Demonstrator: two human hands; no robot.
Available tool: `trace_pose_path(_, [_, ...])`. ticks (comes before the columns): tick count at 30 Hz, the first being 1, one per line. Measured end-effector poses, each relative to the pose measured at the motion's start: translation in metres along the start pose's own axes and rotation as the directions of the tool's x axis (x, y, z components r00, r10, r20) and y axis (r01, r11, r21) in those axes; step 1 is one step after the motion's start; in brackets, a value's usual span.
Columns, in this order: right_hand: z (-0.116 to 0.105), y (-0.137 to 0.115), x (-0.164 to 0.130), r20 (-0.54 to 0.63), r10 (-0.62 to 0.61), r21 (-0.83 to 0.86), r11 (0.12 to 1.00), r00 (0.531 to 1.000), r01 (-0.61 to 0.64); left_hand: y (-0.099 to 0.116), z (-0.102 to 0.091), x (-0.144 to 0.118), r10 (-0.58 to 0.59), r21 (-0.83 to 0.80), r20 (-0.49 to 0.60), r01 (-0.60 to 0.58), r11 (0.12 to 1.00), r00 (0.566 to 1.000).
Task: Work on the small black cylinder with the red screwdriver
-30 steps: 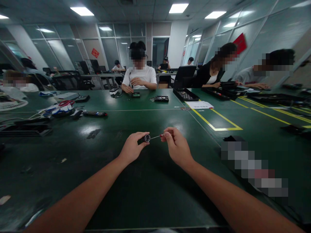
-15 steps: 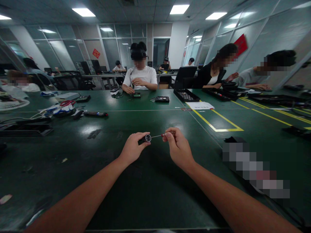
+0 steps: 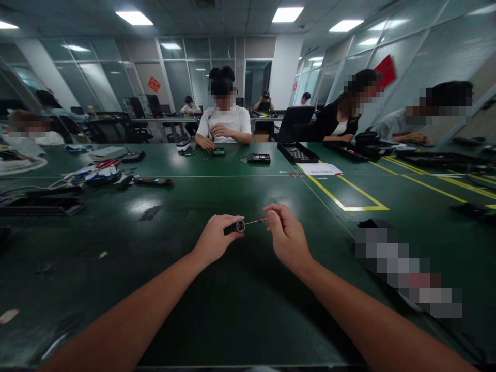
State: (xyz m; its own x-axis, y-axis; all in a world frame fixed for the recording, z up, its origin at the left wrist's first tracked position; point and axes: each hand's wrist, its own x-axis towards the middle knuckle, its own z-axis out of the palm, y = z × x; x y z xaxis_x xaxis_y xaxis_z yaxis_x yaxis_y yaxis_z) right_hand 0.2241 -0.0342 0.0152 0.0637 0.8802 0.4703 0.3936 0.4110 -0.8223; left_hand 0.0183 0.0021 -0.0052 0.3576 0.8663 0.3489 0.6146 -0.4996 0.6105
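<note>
My left hand (image 3: 213,238) is closed around a small black flashlight (image 3: 240,226), a short cylinder whose silver-rimmed round end faces me and to the right. A thin screwdriver (image 3: 262,220) with a red handle end is between the fingers of my right hand (image 3: 287,232); most of its handle is hidden by them. The metal shaft points left, and its tip is at the flashlight's rim. Whether the tip touches or enters a screw is too small to tell. Both hands are above the green table (image 3: 248,310).
Scissors (image 3: 108,164) and cables lie at the left, near a pen-like tool (image 3: 153,182). Black trays (image 3: 297,152) and a white paper (image 3: 320,169) lie further back. A blurred-out dark object (image 3: 406,274) is right of my arm. A co-worker (image 3: 222,121) sits opposite, hands on small parts.
My left hand and the flashlight have shifted slightly right and down. My right hand's fingers have loosened and shifted on the screwdriver handle.
</note>
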Motion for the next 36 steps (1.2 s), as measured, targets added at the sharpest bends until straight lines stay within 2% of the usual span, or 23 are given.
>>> trace_pose_path(3, [0.0,0.001,0.0,0.032,-0.012,0.039,0.999,0.999,0.011,0.001,0.0,0.0,0.001,-0.004,-0.013,-0.001,1.0,1.0])
trace_pose_path(8, [0.0,0.003,0.002,0.019,0.038,-0.021,0.999,0.999,-0.038,0.003,-0.002,0.0,-0.006,0.016,-0.005,0.006,1.0,1.0])
trace_pose_path(13, [0.004,0.008,0.004,0.003,0.049,0.144,0.988,0.999,-0.049,0.004,-0.003,0.0,-0.031,0.005,-0.013,0.031,0.999,0.999])
trace_pose_path(16, [0.008,0.016,0.008,-0.012,0.132,0.258,0.958,0.991,-0.124,0.005,-0.003,0.0,-0.02,0.012,-0.016,0.02,1.0,1.0])
trace_pose_path(19, [0.01,0.028,0.015,-0.005,0.339,0.474,0.829,0.941,-0.296,0.004,-0.004,0.0,0.047,0.052,-0.037,-0.045,0.998,0.998])
trace_pose_path(21, [0.01,0.035,0.019,0.126,0.46,0.557,0.7,0.879,-0.447,0.002,-0.005,0.001,0.057,0.074,-0.063,-0.052,0.996,0.996])
trace_pose_path(23, [0.008,0.04,0.022,0.151,0.51,0.597,0.636,0.847,-0.49,0.0,-0.006,0.002,0.028,0.074,-0.071,-0.023,0.997,0.997])
trace_pose_path(25, [0.008,0.042,0.023,0.122,0.494,0.605,0.651,0.861,-0.459,-0.003,-0.006,0.003,0.007,0.062,-0.058,-0.003,0.998,0.998])
trace_pose_path(30, [0.011,0.034,0.02,-0.027,0.389,0.561,0.768,0.921,-0.308,-0.003,-0.005,0.002,0.009,0.056,-0.047,-0.007,0.998,0.999])
trace_pose_path(36, [0.007,0.02,0.013,-0.055,0.141,0.267,0.956,0.989,-0.121,-0.002,-0.004,0.002,0.023,0.084,-0.032,-0.02,0.996,0.999])
